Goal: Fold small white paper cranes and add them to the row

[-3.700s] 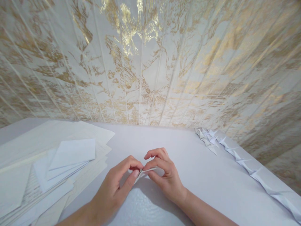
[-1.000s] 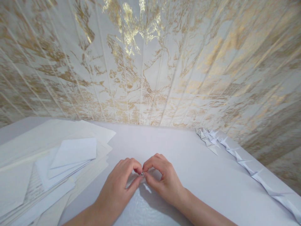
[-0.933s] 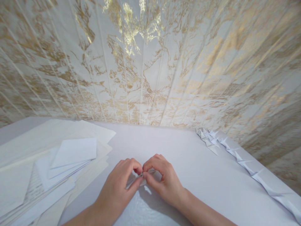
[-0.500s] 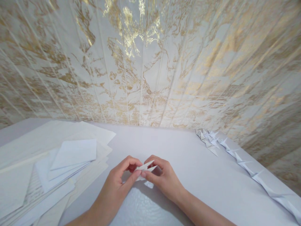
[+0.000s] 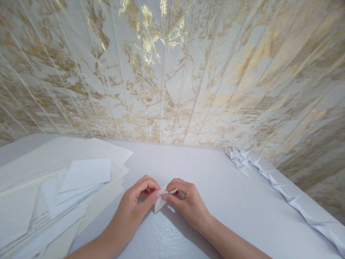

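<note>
A small folded piece of white paper (image 5: 160,201) is pinched between both hands just above the white table (image 5: 210,180). My left hand (image 5: 137,207) grips it with thumb and forefinger from the left. My right hand (image 5: 185,207) pinches its right tip, fingers curled. The piece is a narrow pointed shape, tilted with one tip down toward the table. Both forearms reach in from the bottom edge.
A loose pile of white and cream paper sheets (image 5: 67,180) lies at the left. A row of folded white paper pieces (image 5: 272,180) runs along the table's right edge. A white-and-gold patterned wall (image 5: 172,72) stands behind the table.
The hands were pressed together over the paper on the table; now the folded piece is lifted and turned, its point angled down, with the hands slightly further back.
</note>
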Available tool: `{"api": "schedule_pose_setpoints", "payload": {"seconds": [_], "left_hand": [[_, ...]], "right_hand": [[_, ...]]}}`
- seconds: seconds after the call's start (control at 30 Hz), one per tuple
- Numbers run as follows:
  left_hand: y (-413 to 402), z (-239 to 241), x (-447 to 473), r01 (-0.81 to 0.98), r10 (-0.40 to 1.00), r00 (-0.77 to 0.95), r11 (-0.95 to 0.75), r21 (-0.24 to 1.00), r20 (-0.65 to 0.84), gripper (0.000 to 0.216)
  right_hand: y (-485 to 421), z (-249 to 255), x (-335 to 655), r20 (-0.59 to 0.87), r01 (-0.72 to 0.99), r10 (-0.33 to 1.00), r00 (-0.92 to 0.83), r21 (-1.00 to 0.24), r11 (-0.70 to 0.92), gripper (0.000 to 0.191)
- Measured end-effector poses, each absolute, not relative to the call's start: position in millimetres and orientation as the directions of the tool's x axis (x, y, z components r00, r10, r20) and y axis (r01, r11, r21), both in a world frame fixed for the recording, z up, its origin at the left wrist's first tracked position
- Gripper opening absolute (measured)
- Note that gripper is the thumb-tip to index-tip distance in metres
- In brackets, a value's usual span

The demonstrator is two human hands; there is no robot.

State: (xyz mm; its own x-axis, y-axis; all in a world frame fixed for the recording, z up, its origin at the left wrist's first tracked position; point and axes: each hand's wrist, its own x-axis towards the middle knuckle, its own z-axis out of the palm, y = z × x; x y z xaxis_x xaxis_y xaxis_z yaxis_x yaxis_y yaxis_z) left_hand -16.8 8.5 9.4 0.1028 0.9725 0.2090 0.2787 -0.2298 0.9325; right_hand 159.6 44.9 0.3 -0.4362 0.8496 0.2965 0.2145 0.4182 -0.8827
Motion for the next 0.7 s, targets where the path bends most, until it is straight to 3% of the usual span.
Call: {"api": "schedule_pose_setpoints", "payload": {"seconds": [0.2,0.37,0.7], "left_hand": [[10.3,6.8,-19.6,0.2,0.986,0.098,-0.15,0.968,0.133,0.019],[12.0,6.2,-19.1,0.17,0.989,0.109,-0.113,0.979,0.095,0.021],[9.3,5.8,-15.5,0.248,0.991,0.121,-0.089,0.965,0.06,0.022]], "right_hand": [[46.1,1.1,159.7,0.278,0.189,0.866,-0.415,-0.905,0.381,0.031],[46.6,1.8,160.0,0.25,0.141,0.884,-0.396,-0.934,0.327,0.022],[44.7,7.5,160.1,0.155,0.214,0.918,-0.365,-0.946,0.245,0.025]]}}
